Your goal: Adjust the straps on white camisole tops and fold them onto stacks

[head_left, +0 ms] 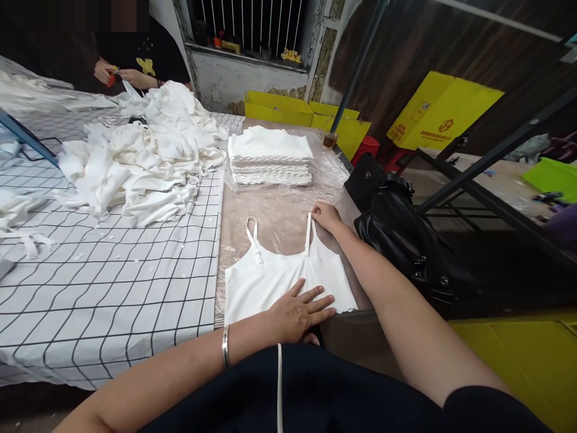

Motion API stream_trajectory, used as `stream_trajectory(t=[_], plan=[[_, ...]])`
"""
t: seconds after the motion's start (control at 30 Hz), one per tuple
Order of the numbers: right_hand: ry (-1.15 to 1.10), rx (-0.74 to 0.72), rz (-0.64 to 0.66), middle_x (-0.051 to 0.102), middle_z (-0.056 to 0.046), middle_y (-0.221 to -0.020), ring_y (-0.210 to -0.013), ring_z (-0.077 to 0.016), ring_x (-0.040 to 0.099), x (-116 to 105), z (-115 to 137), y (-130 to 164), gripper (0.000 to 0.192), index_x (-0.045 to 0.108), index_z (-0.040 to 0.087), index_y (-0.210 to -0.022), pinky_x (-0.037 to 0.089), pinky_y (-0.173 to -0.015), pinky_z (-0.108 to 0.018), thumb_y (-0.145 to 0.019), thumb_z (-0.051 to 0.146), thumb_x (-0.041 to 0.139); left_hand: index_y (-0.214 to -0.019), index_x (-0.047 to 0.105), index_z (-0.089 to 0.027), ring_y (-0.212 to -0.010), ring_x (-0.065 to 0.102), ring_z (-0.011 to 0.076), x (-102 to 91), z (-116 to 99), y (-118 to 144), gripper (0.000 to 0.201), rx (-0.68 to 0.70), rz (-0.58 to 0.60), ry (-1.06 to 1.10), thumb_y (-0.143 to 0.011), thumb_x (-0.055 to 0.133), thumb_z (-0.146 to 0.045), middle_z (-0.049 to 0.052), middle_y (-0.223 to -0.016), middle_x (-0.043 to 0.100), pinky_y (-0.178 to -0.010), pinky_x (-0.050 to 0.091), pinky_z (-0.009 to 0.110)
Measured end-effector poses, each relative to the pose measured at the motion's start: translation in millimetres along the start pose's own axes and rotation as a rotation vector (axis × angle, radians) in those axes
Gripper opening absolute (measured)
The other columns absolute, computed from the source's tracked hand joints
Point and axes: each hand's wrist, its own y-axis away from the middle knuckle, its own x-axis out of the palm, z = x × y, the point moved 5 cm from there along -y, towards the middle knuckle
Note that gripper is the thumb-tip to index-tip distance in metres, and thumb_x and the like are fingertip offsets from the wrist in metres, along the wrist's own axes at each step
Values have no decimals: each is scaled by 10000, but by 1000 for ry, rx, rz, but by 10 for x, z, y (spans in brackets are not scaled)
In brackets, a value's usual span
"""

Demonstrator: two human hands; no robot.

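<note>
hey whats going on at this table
A person has a white camisole top laid flat on the plastic-covered table. Their left hand presses flat on its lower part, while the right hand pinches the end of the right strap. A neat stack of folded white tops sits beyond, and a loose heap of white garments lies on the checked cloth. A co-worker's hands handle something at the far end.
</note>
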Motion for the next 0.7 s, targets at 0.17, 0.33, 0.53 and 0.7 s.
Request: stream_trajectory(t=[0.17, 0.33, 0.53, 0.7], plan=[[10, 45, 48, 635, 11, -757, -697, -136, 544, 51, -16, 8, 43, 603, 192, -797, 389, -629, -223, -768, 161, 610, -1498, 328, -243, -1444, 285, 273, -39, -28, -13, 623, 9, -54, 30, -959, 382, -551, 47, -1542, 363, -1178, 157, 546], [32, 145, 202, 599, 37, -631, -582, -125, 545, -156, -23, -71, 248, 605, 177, -881, 402, -579, -214, -678, 118, 734, -1384, 465, -210, -1244, 522, 258, -310, 64, 416, 467, -282, -380, 114, -981, 366, -423, 106, -1335, 597, -1087, 312, 481], [117, 220, 263, 569, 11, -582, -561, -142, 516, -609, -272, 891, 301, 555, 188, -733, 345, -534, -237, -741, 432, 730, -985, 620, -175, -889, 586, 296, -515, 386, 1626, 364, -1197, -440, -43, -911, 435, -479, 117, -920, 647, -807, 420, 453], [7, 271, 219, 534, 18, -558, -560, -141, 486, -483, -512, 1945, 302, 517, 199, -599, 315, -516, -239, -655, 430, 703, -790, 569, -193, -890, 563, 292, -456, 343, 1528, 278, -1262, -334, -4, -868, 486, -446, 88, -860, 623, -814, 370, 461]])
